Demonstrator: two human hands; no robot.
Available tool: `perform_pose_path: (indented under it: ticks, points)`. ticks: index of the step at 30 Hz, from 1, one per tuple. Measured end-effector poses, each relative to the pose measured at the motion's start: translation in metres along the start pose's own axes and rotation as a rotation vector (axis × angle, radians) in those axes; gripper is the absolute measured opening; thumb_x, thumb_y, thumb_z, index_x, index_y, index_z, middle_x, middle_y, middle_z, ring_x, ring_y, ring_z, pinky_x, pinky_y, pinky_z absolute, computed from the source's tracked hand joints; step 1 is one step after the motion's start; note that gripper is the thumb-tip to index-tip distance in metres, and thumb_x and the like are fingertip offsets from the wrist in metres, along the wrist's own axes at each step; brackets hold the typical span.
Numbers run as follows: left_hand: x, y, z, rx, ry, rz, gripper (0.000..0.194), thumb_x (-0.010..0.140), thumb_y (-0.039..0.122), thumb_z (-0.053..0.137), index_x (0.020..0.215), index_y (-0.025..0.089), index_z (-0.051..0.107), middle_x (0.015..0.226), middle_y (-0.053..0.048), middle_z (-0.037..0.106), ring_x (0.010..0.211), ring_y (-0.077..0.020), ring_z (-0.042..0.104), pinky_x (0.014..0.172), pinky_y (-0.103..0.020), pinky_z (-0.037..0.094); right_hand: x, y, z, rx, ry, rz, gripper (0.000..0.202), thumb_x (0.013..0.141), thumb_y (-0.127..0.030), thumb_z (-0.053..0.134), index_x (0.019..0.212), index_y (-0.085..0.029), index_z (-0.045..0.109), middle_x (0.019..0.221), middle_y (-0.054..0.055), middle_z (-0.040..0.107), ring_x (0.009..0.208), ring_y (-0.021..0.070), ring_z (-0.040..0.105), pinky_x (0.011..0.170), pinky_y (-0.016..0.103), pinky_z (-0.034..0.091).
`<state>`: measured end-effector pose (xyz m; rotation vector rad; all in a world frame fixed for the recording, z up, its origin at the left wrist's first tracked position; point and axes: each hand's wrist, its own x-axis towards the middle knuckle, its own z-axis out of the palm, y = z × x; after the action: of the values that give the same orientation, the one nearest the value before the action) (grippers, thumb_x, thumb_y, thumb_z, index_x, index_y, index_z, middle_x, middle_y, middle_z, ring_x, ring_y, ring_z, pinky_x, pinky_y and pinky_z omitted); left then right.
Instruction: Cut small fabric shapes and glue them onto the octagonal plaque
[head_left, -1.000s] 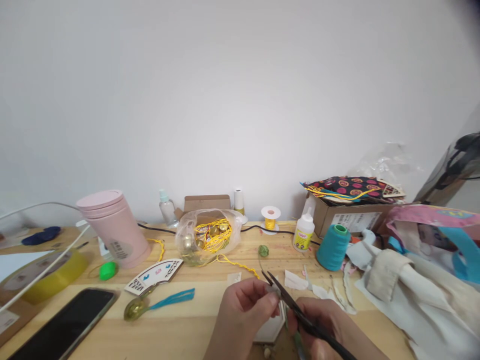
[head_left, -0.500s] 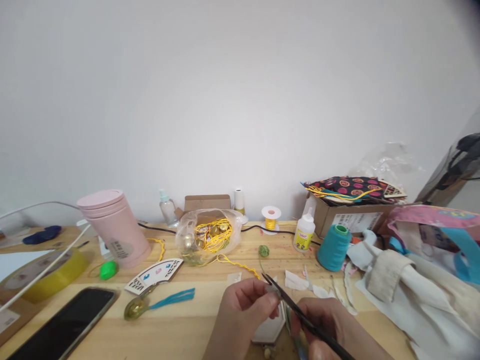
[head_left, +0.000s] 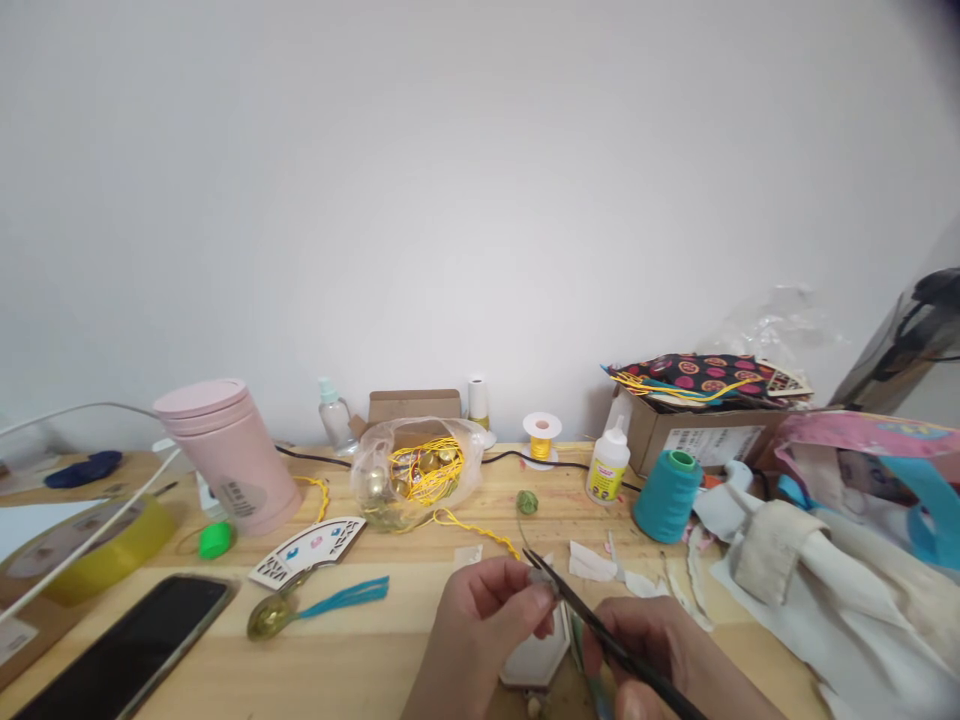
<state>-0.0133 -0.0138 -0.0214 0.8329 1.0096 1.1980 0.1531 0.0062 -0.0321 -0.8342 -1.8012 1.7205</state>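
We are pinching a small grey scrap piece (head_left: 541,577) between thumb and fingers (head_left: 538,598) of the left hand (head_left: 480,625), fingers clamped on it, low at bench centre. The right hand (head_left: 660,655) is gripping thin black scissors (head_left: 592,625), fingers closed round the handles, blades nearly together with the tips touching the scrap. The scrap is looking light, thin and floppy, so we are judging it best held close to the cut line or it will fold away from the blades. The scissors are looking stiff with sharp tips, so hold them at the handles only. A white hexagonal plaque (head_left: 534,660) is lying just under the hands on the wooden bench (head_left: 420,640). Further out, white fabric offcuts (head_left: 592,562) and a teal thread cone (head_left: 666,494) are sitting to the right, a glue bottle (head_left: 607,460) behind, and a clear bag of gold bells with yellow cord (head_left: 416,470) behind-left. A pink lidded tumbler (head_left: 229,455) and black phone (head_left: 124,645) are lying well apart at left.
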Motion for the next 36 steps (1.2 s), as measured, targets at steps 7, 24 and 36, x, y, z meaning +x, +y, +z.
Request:
perform_pose_path:
  ticks: [7, 24, 36]
  points:
    - [-0.003, 0.005, 0.006, 0.004, 0.04, -0.003, 0.019, 0.063, 0.026, 0.062, 0.05, 0.016, 0.053, 0.05, -0.001, 0.055, 0.048, -0.0146, 0.05, 0.049, -0.027, 0.034, -0.001, -0.01, -0.002, -0.069, -0.04, 0.037, 0.057, 0.054, -0.072, 0.052, 0.061, -0.016, 0.042, 0.055, -0.004, 0.031, 0.051, 0.0088, 0.024, 0.041, 0.021, 0.016]
    - [0.003, 0.0, -0.006, 0.0, 0.021, -0.015, 0.014, 0.062, 0.024, 0.065, 0.053, 0.014, 0.06, 0.048, 0.001, 0.056, 0.053, -0.013, 0.049, 0.053, -0.025, 0.035, -0.002, -0.013, -0.001, -0.133, -0.012, 0.02, 0.06, 0.053, -0.075, 0.047, 0.06, -0.017, 0.041, 0.054, -0.005, 0.029, 0.05, 0.0091, 0.023, 0.041, 0.022, 0.017]
    - [-0.001, 0.009, 0.001, -0.087, 0.165, -0.072, 0.018, 0.053, 0.03, 0.074, 0.058, 0.016, 0.065, 0.057, -0.001, 0.065, 0.064, -0.0181, 0.061, 0.063, -0.027, 0.043, 0.002, -0.003, -0.004, -0.14, 0.037, -0.009, 0.056, 0.052, -0.069, 0.056, 0.06, -0.015, 0.047, 0.053, -0.006, 0.029, 0.05, 0.0085, 0.023, 0.041, 0.02, 0.016]
